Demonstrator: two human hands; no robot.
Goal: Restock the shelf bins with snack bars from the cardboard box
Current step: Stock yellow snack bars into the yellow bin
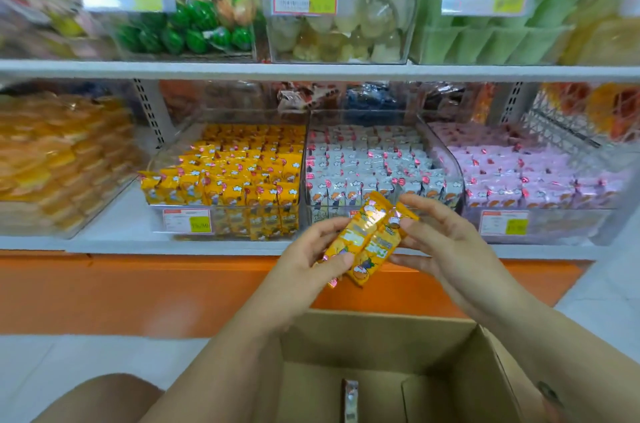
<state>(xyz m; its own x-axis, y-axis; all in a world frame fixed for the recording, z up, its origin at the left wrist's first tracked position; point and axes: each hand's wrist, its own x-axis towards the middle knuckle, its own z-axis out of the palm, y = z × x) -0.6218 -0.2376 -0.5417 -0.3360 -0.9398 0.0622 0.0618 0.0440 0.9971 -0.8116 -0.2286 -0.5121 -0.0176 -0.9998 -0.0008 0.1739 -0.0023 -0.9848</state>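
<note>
Holding a few yellow bars [363, 242] at mid-frame, the left hand [308, 263] curls its thumb and fingers round their lower ends. The right hand [450, 246] pinches their upper ends between thumb and forefinger, its other fingers spread loosely. The bars tilt up to the right, above the open box [363, 336] at the bottom centre, where one bar [350, 398] lies on the floor of the box. Behind the hands, on the lower shelf [121, 244], three clear bins stand side by side: a yellow bin [225, 214] left of centre, a white bin [320, 214] directly behind the held bars, and a pink bin [554, 225] to the right. All three are nearly full.
</note>
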